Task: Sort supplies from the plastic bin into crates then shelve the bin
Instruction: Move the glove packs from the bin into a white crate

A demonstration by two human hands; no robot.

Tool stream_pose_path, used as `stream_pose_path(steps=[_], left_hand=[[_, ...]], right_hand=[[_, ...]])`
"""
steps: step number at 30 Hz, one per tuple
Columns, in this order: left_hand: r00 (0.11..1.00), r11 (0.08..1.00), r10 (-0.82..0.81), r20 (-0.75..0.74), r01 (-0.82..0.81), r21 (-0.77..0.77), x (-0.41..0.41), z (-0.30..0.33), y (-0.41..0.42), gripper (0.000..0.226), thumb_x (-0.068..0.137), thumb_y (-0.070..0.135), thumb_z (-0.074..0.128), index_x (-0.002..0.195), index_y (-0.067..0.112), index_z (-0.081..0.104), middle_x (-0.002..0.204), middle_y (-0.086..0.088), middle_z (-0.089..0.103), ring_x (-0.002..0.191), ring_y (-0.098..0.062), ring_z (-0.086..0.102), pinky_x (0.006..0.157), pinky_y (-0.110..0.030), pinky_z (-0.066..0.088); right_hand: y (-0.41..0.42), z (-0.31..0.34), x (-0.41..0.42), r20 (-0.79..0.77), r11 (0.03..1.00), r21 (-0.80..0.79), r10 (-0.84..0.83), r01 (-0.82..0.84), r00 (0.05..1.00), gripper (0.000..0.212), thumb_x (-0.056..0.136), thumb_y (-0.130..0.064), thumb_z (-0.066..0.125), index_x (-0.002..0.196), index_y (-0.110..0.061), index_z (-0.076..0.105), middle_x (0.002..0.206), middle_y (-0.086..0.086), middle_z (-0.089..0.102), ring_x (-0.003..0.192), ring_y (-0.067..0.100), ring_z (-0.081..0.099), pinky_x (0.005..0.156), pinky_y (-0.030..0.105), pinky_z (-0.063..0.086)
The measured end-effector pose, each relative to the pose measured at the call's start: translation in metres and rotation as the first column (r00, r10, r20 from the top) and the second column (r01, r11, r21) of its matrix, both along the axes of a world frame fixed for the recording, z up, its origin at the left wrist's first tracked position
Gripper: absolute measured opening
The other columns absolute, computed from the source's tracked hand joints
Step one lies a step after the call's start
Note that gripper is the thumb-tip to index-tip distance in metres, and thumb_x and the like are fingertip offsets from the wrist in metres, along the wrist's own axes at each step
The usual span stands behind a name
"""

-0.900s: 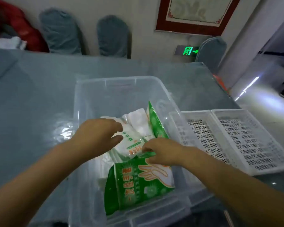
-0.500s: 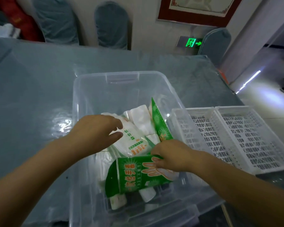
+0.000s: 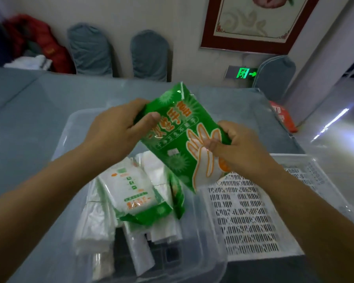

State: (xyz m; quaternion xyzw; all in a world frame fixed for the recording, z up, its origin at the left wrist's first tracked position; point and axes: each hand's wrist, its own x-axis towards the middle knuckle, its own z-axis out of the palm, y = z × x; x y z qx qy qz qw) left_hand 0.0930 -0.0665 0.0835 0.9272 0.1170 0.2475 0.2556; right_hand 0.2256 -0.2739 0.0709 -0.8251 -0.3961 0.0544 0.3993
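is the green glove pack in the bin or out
Out: both hands, left hand and right hand, hold the green glove pack above the clear bin.

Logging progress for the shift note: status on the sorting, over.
Left hand and right hand both grip green glove packet, lifted above clear bin. White crate beside bin. Nothing in the way.

Green glove packet (image 3: 184,137), earlier lying low in the clear plastic bin (image 3: 211,237), now held tilted above the bin. Left hand (image 3: 119,127), earlier hovering open over the bin's white packets, now grips the packet's upper left edge. Right hand (image 3: 233,148) has risen with the packet (pinching its lower right side), above the bin.
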Motion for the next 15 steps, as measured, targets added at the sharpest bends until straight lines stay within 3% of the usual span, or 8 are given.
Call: stream_pose_path(steps=[3,5,7,9,11,15], left_hand=[[0.990,0.996,0.076,0.116,-0.081,0.036,0.040,0.010,-0.037,0.017,0.083,0.041,0.056,0.097,0.032,0.057,0.075,0.006,0.060,0.070,-0.020,0.057,0.065,-0.040,0.049],[0.981,0.997,0.080,0.178,-0.077,-0.021,0.067,0.015,-0.060,0.015,0.082,0.033,0.056,0.096,0.030,0.060,0.073,0.006,0.060,0.069,-0.020,0.057,0.064,-0.039,0.049],[0.981,0.998,0.066,0.184,-0.064,-0.014,0.094,0.012,-0.080,0.016,0.081,0.032,0.052,0.094,0.028,0.060,0.071,0.007,0.057,0.068,-0.021,0.056,0.060,-0.035,0.045],[0.996,0.995,0.055,0.073,-0.061,0.075,0.119,0.000,-0.100,0.008,0.084,0.030,0.052,0.087,0.025,0.058,0.070,0.005,0.053,0.069,-0.025,0.053,0.054,-0.030,0.036],[0.993,0.986,0.050,-0.110,-0.032,0.163,0.135,-0.019,-0.119,0.011,0.087,0.028,0.052,0.077,0.024,0.052,0.071,0.001,0.053,0.073,-0.029,0.055,0.051,-0.028,0.029],[0.907,0.939,0.069,-0.414,0.081,0.335,0.144,-0.064,-0.139,0.018,0.088,0.031,0.048,0.093,0.020,0.061,0.093,-0.008,0.067,0.086,-0.031,0.060,0.062,-0.031,0.041]], right_hand=[[-0.034,0.003,0.026,-0.097,0.999,0.051,0.021,-0.016,0.995,0.011,0.084,-0.022,0.067,0.087,-0.012,0.067,0.076,0.006,0.070,0.061,0.014,0.063,0.057,0.024,0.048],[-0.058,0.002,0.047,-0.160,0.993,0.117,0.024,-0.005,0.987,0.003,0.084,-0.022,0.066,0.086,-0.020,0.068,0.078,-0.002,0.072,0.065,0.008,0.067,0.062,0.025,0.053],[-0.083,-0.001,0.076,-0.131,0.989,0.143,-0.018,0.036,0.991,0.001,0.083,-0.020,0.067,0.082,-0.019,0.067,0.073,-0.002,0.070,0.060,0.005,0.062,0.055,0.023,0.051],[-0.108,-0.013,0.107,-0.079,0.996,0.067,-0.053,0.059,0.995,0.009,0.084,-0.020,0.066,0.080,-0.013,0.065,0.068,0.006,0.066,0.054,0.008,0.057,0.049,0.025,0.047],[-0.130,-0.034,0.131,-0.082,0.997,-0.057,-0.053,0.048,0.995,0.014,0.086,-0.023,0.064,0.076,-0.014,0.060,0.063,0.003,0.060,0.053,0.011,0.054,0.049,0.026,0.043],[-0.164,-0.088,0.154,0.025,0.936,-0.352,0.016,-0.006,1.000,0.028,0.089,-0.029,0.058,0.063,-0.030,0.046,0.061,-0.007,0.054,0.059,0.016,0.053,0.054,0.031,0.039]])
